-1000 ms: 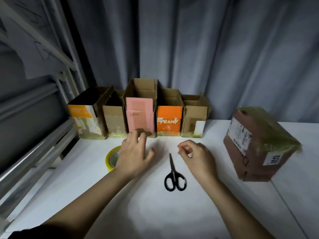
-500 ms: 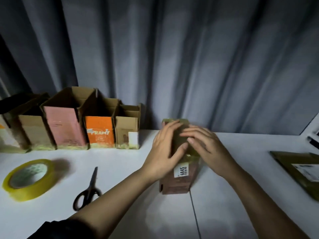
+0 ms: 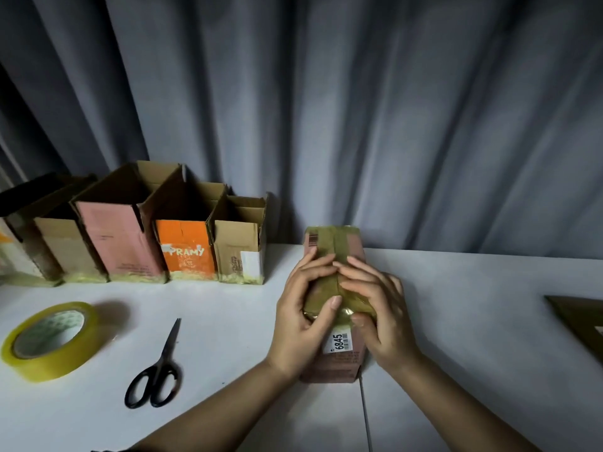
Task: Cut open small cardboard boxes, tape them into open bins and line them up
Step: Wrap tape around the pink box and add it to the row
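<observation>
Since half a second ago my thumbs have slid down onto the near edge of the sealed box (image 3: 332,256), where earlier my fingers lay flatter across its top. The box stands on the white table (image 3: 473,321), just right of the row of open bins (image 3: 182,243), apart from the last one. Its top is wrapped in yellowish tape, and a white label reading 6845 shows on its near face between my wrists. My left hand (image 3: 301,318) curls round the box's left side, thumb pressing the taped top edge. My right hand (image 3: 380,311) curls round the right side, fingers bent over the top. Left of the box lie black scissors (image 3: 156,370), closed, and farther left a roll of yellow tape (image 3: 49,340), flat on the table. Grey curtains (image 3: 359,109) hang behind
</observation>
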